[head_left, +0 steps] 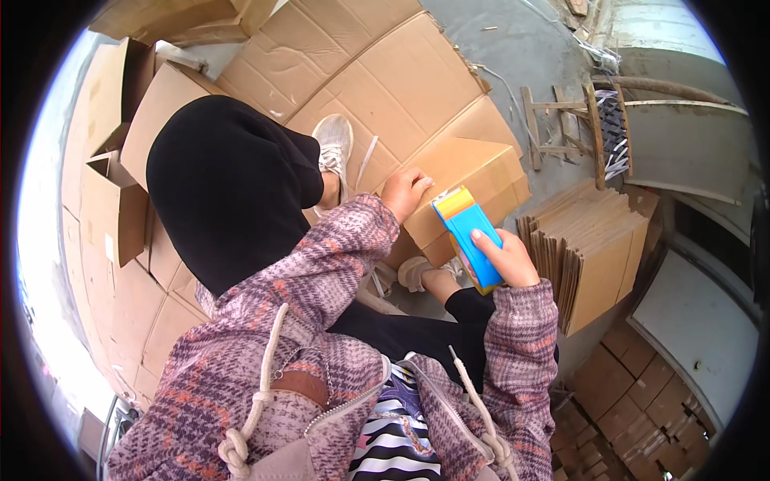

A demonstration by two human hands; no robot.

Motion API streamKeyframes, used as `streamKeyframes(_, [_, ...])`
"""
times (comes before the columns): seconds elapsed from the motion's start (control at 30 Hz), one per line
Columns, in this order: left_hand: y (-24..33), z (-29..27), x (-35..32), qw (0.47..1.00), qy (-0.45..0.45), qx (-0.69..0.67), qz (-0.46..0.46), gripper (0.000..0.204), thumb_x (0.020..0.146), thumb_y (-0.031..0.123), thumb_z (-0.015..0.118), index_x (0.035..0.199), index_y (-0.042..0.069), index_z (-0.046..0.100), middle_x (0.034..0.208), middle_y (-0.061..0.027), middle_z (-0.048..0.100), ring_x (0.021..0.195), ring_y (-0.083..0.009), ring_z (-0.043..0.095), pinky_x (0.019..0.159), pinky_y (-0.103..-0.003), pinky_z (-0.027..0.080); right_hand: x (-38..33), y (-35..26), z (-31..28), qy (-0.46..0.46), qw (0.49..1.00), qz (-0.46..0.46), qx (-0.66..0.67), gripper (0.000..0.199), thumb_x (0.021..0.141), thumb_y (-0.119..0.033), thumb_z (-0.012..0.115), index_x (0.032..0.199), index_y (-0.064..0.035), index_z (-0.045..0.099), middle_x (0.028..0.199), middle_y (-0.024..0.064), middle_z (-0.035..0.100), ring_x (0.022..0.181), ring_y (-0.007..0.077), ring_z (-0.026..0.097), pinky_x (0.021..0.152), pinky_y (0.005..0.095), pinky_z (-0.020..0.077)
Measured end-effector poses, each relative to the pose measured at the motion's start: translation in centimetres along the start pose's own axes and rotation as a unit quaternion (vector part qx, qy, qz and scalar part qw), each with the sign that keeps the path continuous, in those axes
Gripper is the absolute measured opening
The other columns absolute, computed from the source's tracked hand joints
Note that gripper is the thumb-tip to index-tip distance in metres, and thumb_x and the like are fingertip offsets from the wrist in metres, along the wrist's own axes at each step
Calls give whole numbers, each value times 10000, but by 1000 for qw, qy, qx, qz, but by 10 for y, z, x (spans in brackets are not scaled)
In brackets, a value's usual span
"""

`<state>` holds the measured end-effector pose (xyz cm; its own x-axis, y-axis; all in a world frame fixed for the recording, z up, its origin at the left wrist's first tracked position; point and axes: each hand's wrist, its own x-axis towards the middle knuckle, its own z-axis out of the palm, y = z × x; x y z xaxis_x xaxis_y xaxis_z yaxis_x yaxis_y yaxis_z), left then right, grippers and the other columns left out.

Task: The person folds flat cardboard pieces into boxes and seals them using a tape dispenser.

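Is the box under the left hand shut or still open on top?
Shut, as far as shown: the cardboard box has its top flaps down flat, the left hand pressing on them. The right hand holds a blue tape dispenser at its edge.

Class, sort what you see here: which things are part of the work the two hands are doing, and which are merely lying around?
In use:
- cardboard box, pressed by the left hand
- blue and yellow tape dispenser, held in the right hand

Lying about:
- stack of flat folded cartons
- flattened cardboard sheets
- wooden chair frame
- open empty boxes
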<state>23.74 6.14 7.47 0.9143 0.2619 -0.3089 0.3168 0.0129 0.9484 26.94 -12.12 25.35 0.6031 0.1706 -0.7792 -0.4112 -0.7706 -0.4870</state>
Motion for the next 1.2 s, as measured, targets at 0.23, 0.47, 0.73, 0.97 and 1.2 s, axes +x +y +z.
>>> streamKeyframes(0.23, [9,-3,0,993,-69,93,14,219,814,231,647,824,19,592,823,-188,581,774,-337,566,687,-416,450,1,-4,0,22,999,11,-40,457,851,-385,616,941,61,576,763,89,621,626,110,575,562,252,476])
streamKeyframes(0.47, [-8,-9,1,957,-66,268,-88,337,819,200,616,1069,6,499,1022,-211,582,931,-373,573,797,-439,472,5,12,2,-1,1000,25,11,486,846,-413,610,941,64,595,764,90,625,625,114,578,592,255,479])
streamKeyframes(0.73, [13,-19,-40,960,-207,88,168,581,857,288,524,1312,-33,356,1305,-237,443,1229,-351,411,1019,-401,337,6,-4,-2,20,999,11,-29,490,846,-428,589,891,60,607,748,101,629,626,127,579,592,269,474])
streamKeyframes(0.97, [18,-27,-36,931,-293,207,59,728,903,449,473,1397,-32,237,1421,-257,286,1336,-342,272,1086,-385,243,18,23,1,7,999,23,29,466,846,-425,595,855,40,606,705,93,622,596,117,571,572,255,470])
streamKeyframes(1.2, [70,-32,-53,836,-250,488,16,419,857,389,516,1051,18,548,1058,-151,561,1023,-309,526,824,-411,415,12,-1,-5,-8,999,32,11,497,825,-462,604,857,33,628,721,84,635,618,123,590,580,259,474])
